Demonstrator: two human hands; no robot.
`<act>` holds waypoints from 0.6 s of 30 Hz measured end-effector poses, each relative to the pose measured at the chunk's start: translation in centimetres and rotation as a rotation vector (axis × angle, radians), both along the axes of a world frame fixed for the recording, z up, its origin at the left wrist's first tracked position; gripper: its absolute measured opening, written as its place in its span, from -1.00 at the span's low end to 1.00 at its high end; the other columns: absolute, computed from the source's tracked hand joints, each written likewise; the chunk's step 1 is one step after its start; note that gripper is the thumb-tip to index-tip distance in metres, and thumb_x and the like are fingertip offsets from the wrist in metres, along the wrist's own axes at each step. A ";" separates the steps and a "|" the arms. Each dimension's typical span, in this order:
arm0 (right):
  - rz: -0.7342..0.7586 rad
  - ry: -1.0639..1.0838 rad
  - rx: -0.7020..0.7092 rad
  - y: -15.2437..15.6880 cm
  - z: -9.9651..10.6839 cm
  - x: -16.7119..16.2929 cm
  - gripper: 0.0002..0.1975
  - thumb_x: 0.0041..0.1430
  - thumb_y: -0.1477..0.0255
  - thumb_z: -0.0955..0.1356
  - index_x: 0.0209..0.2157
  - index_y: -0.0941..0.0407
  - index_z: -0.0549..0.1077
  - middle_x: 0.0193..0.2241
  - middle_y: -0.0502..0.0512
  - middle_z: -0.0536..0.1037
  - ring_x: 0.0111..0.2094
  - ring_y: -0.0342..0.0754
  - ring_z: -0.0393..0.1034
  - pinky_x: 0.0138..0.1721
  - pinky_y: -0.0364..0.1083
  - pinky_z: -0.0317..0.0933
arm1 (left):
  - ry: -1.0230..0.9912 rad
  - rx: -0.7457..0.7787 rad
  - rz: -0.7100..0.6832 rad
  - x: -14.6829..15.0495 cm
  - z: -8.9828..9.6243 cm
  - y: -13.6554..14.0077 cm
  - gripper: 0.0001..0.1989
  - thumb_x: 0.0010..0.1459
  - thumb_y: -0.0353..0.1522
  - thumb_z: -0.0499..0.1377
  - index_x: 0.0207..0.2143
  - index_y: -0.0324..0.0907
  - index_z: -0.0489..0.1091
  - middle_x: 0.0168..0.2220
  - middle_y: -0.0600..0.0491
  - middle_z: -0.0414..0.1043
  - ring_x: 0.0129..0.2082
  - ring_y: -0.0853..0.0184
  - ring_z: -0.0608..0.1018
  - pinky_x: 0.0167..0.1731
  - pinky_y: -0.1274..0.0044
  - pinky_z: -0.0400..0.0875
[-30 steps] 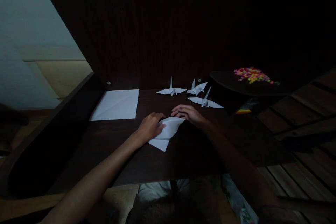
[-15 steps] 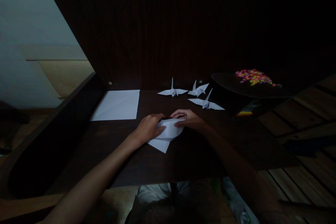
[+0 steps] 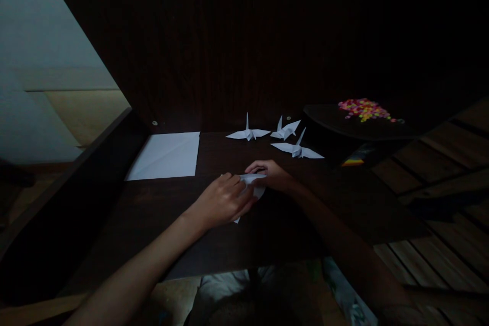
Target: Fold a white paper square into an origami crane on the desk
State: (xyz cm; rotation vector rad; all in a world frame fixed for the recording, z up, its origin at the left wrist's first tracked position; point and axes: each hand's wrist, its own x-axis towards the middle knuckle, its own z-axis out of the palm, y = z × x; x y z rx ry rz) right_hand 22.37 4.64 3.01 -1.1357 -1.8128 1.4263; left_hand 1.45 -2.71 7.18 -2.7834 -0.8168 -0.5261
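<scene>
A folded piece of white paper [image 3: 252, 178] lies between my two hands on the dark wooden desk. Bent over its left side, my left hand [image 3: 225, 197] covers most of the paper, fingers curled onto it; only a small corner pokes out below. My right hand [image 3: 272, 175] pinches the right edge of the paper, thumb on top and fingers behind. Just beyond my hands stand three white paper cranes: one on the left [image 3: 249, 134], one at the back right [image 3: 285, 130] and one nearer [image 3: 297, 150].
White paper sheets [image 3: 164, 155] lie flat at the left, by the desk's raised side panel [image 3: 76, 183]. On a dark rounded shelf [image 3: 336, 125] at the right sits a pile of small colourful pieces [image 3: 367, 110]. A dark wooden panel [image 3: 191, 51] rises behind.
My left hand has moved right and over the paper, hiding much of it. My right hand keeps its hold at the right edge. The whole view has shifted slightly.
</scene>
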 end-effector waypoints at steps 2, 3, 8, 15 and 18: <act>0.010 0.005 0.008 -0.1 0.2 0.0 -0.64 -0.24 0.47 0.47 -0.27 0.19 0.53 -0.29 0.11 0.58 -0.26 -0.01 0.44 -0.28 -0.09 0.29 | 0.051 -0.072 -0.018 0.3 -0.4 -0.2 -0.68 0.32 -0.22 0.00 -0.23 -0.26 0.42 -0.36 -0.08 0.47 -0.31 0.23 0.51 -0.24 0.39 0.39; 0.012 0.003 0.015 -0.1 0.3 0.1 -0.64 -0.24 0.47 0.47 -0.27 0.19 0.54 -0.28 0.11 0.58 -0.25 0.00 0.44 -0.28 -0.08 0.29 | 0.070 -0.112 -0.013 0.4 -0.7 -0.3 -0.68 0.30 -0.19 0.03 -0.24 -0.25 0.42 -0.36 -0.08 0.47 -0.31 0.22 0.52 -0.25 0.40 0.40; 0.028 -0.002 0.022 -0.2 0.5 0.1 -0.64 -0.22 0.45 0.47 -0.26 0.19 0.53 -0.27 0.11 0.57 -0.25 0.00 0.43 -0.28 -0.08 0.29 | 0.098 -0.250 0.051 0.1 -1.5 0.2 -0.74 0.23 -0.20 0.14 -0.24 -0.22 0.43 -0.35 -0.06 0.47 -0.28 0.21 0.53 -0.29 0.43 0.41; -0.002 0.027 -0.008 -0.4 0.5 0.1 -0.65 -0.23 0.47 0.45 -0.27 0.18 0.51 -0.28 0.10 0.53 -0.33 -0.05 0.40 -0.41 -0.14 0.23 | 0.056 -0.260 0.099 -0.1 -2.5 0.8 -0.81 0.20 -0.32 0.13 -0.22 -0.20 0.48 -0.26 -0.08 0.50 -0.15 0.13 0.49 -0.10 0.29 0.37; -0.027 -0.012 -0.016 -0.4 0.6 0.2 -0.65 -0.21 0.50 0.42 -0.25 0.19 0.50 -0.41 0.03 0.51 -0.50 -0.16 0.31 -0.53 -0.19 0.11 | 0.000 -0.291 0.082 -0.3 -2.9 1.2 -0.83 0.19 -0.38 0.12 -0.21 -0.21 0.47 -0.23 -0.07 0.50 -0.11 0.15 0.48 -0.04 0.31 0.34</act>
